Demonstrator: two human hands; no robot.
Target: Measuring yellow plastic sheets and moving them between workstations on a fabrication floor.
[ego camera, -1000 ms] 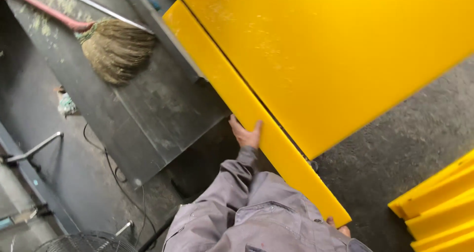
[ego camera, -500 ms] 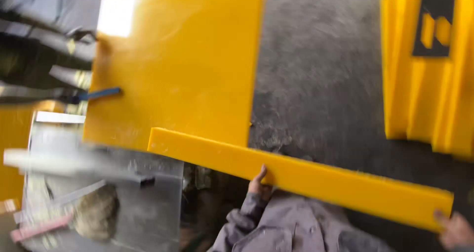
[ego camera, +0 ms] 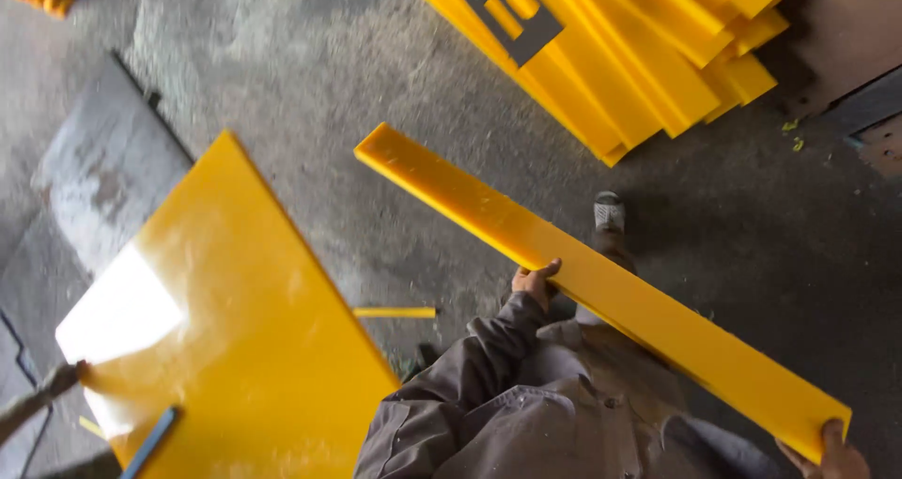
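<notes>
I carry a long yellow plank [ego camera: 601, 286] level across my body, above the concrete floor [ego camera: 376, 84]. My left hand [ego camera: 534, 280] grips its near edge around mid-length, fingers curled over the top, to steady the balance point. My right hand [ego camera: 839, 457] closes on the end corner, bearing the tail. A large yellow sheet [ego camera: 244, 347] lies to my left; a stack of yellow planks [ego camera: 639, 56] rests on the floor ahead.
</notes>
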